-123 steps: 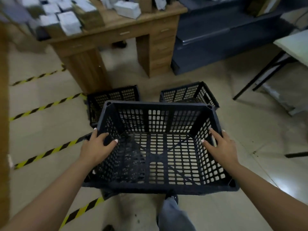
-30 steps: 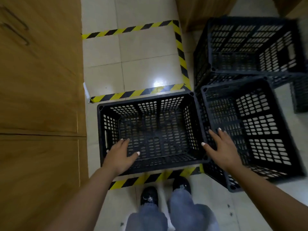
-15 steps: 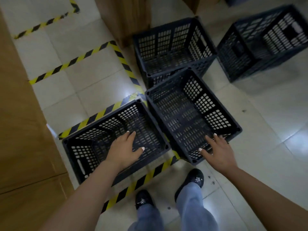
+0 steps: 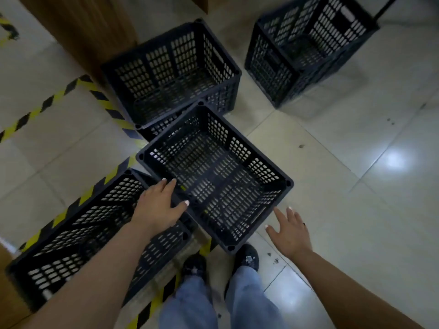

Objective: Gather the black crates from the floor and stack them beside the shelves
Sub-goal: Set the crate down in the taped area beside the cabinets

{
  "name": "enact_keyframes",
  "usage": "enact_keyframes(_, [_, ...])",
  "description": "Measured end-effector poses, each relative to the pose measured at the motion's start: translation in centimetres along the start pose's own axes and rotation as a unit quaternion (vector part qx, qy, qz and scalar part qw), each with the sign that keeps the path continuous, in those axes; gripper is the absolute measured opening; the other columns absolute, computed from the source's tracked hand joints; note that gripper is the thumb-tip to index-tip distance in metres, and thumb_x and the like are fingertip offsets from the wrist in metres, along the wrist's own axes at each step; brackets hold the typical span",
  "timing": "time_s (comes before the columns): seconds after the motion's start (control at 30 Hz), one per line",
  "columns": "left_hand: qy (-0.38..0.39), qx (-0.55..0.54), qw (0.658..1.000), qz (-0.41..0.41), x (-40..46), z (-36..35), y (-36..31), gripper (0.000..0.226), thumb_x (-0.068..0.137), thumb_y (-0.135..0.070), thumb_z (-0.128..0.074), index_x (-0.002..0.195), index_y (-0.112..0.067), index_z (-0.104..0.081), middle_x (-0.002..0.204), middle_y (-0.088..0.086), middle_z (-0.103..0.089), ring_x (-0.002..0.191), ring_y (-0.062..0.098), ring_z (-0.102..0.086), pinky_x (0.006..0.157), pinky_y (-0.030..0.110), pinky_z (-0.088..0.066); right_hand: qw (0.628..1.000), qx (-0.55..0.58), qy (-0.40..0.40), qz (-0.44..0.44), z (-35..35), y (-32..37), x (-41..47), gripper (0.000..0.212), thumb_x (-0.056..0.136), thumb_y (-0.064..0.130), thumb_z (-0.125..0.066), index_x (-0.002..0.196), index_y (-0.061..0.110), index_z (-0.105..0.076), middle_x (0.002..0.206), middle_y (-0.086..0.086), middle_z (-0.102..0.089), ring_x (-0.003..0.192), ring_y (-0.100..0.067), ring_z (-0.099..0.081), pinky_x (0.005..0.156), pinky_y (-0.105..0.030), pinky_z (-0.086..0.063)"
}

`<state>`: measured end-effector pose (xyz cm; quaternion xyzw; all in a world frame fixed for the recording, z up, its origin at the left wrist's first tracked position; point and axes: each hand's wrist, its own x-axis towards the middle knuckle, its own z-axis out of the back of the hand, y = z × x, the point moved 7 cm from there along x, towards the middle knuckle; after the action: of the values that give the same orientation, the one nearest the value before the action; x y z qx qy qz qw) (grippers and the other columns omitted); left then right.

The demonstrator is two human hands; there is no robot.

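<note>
Several black perforated crates stand upright on the tiled floor. The middle crate (image 4: 221, 172) sits just ahead of my feet, turned diagonally. My left hand (image 4: 158, 206) hovers open over its near-left rim, above the gap to the left crate (image 4: 78, 233). My right hand (image 4: 291, 232) is open with fingers spread, just off the middle crate's near-right side, touching nothing. A third crate (image 4: 173, 74) stands behind the middle one, touching its far corner. A fourth crate (image 4: 306, 46) stands apart at the upper right.
Yellow-and-black hazard tape (image 4: 59, 96) runs across the floor on the left and under the left crate. A wooden desk panel (image 4: 85, 27) rises behind the third crate. Wooden cabinet edge (image 4: 7, 257) shows at lower left. My shoes (image 4: 245, 257) stand against the middle crate.
The crate I carried now rests on the floor at left. Both hands have let go and shifted right toward the middle crate; my view has swung right.
</note>
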<state>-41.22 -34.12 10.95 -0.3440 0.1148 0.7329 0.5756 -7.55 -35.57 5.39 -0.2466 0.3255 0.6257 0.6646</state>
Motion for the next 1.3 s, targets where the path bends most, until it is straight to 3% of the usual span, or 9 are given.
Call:
enact_keyframes(0.13, [0.028, 0.023, 0.999, -0.035, 3.3, -1.1, -1.5, 0.081, 0.090, -0.065, -0.037, 0.154, -0.023, -0.011, 0.161, 0.003, -0.012, 0.146, 0.024, -0.016, 0.117, 0.041, -0.017, 0.991, -0.096, 0.078, 0.059, -3.8, 1.4, 1.3, 0.088, 0.082, 0.077, -0.013, 0.151, 0.028, 0.013, 0.159, -0.006, 0.021, 0.145, -0.031, 0.021, 0.114, -0.052, 0.011])
enact_keyframes(0.27, [0.056, 0.038, 0.996, -0.054, 7.3, -2.6, -1.7, 0.082, 0.089, -0.067, -0.034, 0.154, -0.024, -0.008, 0.161, 0.001, -0.009, 0.147, 0.024, -0.012, 0.117, 0.039, -0.016, 0.984, -0.112, 0.111, 0.081, -8.0, 2.2, 4.4, 0.127, 0.034, 0.080, 0.034, 0.149, 0.027, 0.018, 0.157, -0.004, 0.025, 0.143, -0.027, 0.026, 0.112, -0.053, 0.016])
enact_keyframes(0.43, [0.063, 0.061, 0.994, -0.069, 10.5, -5.1, -1.7, 0.081, 0.091, -0.064, -0.034, 0.154, -0.021, -0.007, 0.161, 0.002, -0.009, 0.147, 0.022, -0.011, 0.118, 0.037, -0.013, 0.979, -0.160, 0.099, 0.079, -11.2, -0.2, 7.8, 0.115, 0.040, 0.073, 0.041, 0.144, 0.026, 0.026, 0.151, 0.003, 0.033, 0.140, -0.026, 0.032, 0.098, -0.051, 0.035])
enact_keyframes(0.57, [0.087, 0.100, 0.988, -0.076, 12.0, -7.3, -2.1, 0.085, 0.088, -0.070, -0.029, 0.154, -0.021, -0.006, 0.162, 0.003, -0.008, 0.147, 0.021, -0.010, 0.119, 0.037, -0.013, 0.969, -0.203, 0.077, 0.116, -11.4, -1.6, 7.9, 0.080, 0.063, 0.064, 0.025, 0.137, 0.033, 0.032, 0.150, 0.004, 0.034, 0.137, -0.028, 0.035, 0.104, -0.054, 0.031])
enact_keyframes(0.7, [0.091, 0.169, 0.974, -0.122, 12.4, -7.8, -2.7, 0.095, 0.075, -0.077, -0.011, 0.154, -0.023, -0.004, 0.162, 0.000, -0.005, 0.148, 0.020, -0.009, 0.118, 0.037, -0.011, 0.960, -0.237, 0.064, 0.136, -10.5, -2.2, 8.7, 0.072, 0.074, 0.066, 0.019, 0.137, 0.033, 0.031, 0.148, 0.004, 0.035, 0.140, -0.029, 0.032, 0.109, -0.058, 0.023])
enact_keyframes(0.97, [0.057, 0.186, 0.980, -0.040, 14.4, -6.6, -1.0, 0.078, 0.091, -0.065, -0.029, 0.154, -0.026, -0.005, 0.162, 0.003, -0.006, 0.148, 0.024, -0.004, 0.119, 0.042, -0.012, 0.958, -0.276, 0.020, 0.078, -6.8, -7.5, 11.8, 0.071, 0.092, 0.064, -0.008, 0.141, 0.026, 0.028, 0.149, 0.001, 0.036, 0.139, -0.029, 0.032, 0.107, -0.056, 0.023])
enact_keyframes(1.13, [0.055, 0.210, 0.976, -0.021, 15.6, -7.1, -1.8, 0.079, 0.091, -0.066, -0.026, 0.153, -0.027, 0.003, 0.162, 0.006, 0.005, 0.148, 0.026, 0.005, 0.118, 0.044, -0.008, 0.965, -0.260, 0.024, 0.010, -4.6, -11.7, 13.6, 0.094, 0.060, 0.066, 0.039, 0.142, 0.021, 0.026, 0.147, -0.003, 0.035, 0.141, -0.028, 0.028, 0.101, -0.056, 0.029])
enact_keyframes(1.23, [0.051, 0.210, 0.976, -0.004, 16.4, -7.0, -2.2, 0.083, 0.089, -0.068, -0.027, 0.151, -0.029, 0.013, 0.160, 0.011, 0.016, 0.147, 0.030, 0.013, 0.117, 0.046, -0.003, 0.980, -0.187, 0.033, -0.063, -3.9, -13.3, 13.8, 0.075, 0.090, 0.064, -0.004, 0.138, 0.018, 0.029, 0.147, -0.003, 0.036, 0.144, -0.027, 0.023, 0.116, -0.054, 0.007])
enact_keyframes(1.3, [0.050, 0.206, 0.977, 0.010, 17.5, -7.1, -2.2, 0.085, 0.089, -0.069, -0.028, 0.150, -0.030, 0.015, 0.159, 0.014, 0.019, 0.146, 0.032, 0.015, 0.117, 0.048, -0.002, 0.986, -0.126, 0.028, -0.104, -3.8, -13.7, 14.1, 0.078, 0.093, 0.061, -0.015, 0.141, 0.017, 0.028, 0.151, -0.007, 0.033, 0.147, -0.028, 0.016, 0.118, -0.049, -0.006])
